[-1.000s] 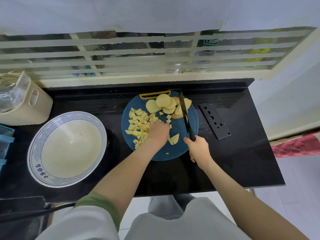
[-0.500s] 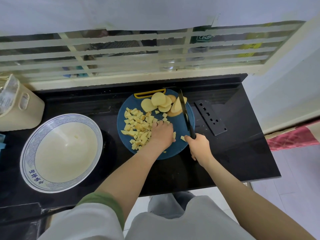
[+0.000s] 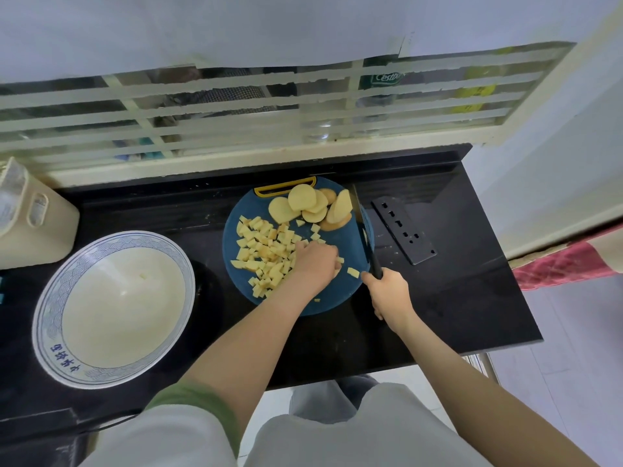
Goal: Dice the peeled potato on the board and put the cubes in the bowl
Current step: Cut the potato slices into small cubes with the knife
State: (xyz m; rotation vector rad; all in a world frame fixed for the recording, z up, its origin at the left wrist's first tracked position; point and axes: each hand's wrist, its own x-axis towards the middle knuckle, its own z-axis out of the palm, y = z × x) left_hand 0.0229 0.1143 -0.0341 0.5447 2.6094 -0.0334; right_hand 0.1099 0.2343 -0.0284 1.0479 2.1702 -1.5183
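Head view: right grip (image 3: 387,294) curls round the black knife (image 3: 365,237) at the right edge of the round blue cutting board (image 3: 337,299). The left grip (image 3: 315,262) covers pale yellow potato cubes (image 3: 263,251) mid-board, hold unclear. The nearby blade could nick it, and cubes may spill short of the blue-rimmed white bowl (image 3: 50,298), left of the board.

A home kitchen: black stone counter (image 3: 455,298) under a barred window (image 3: 236,106), chopping board (image 3: 340,298), bowl (image 3: 50,318)

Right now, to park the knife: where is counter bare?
Bare counter lies right of the slotted plate and along the near edge. The strip between bowl and board is narrow. The board is crowded with cubes and slices.
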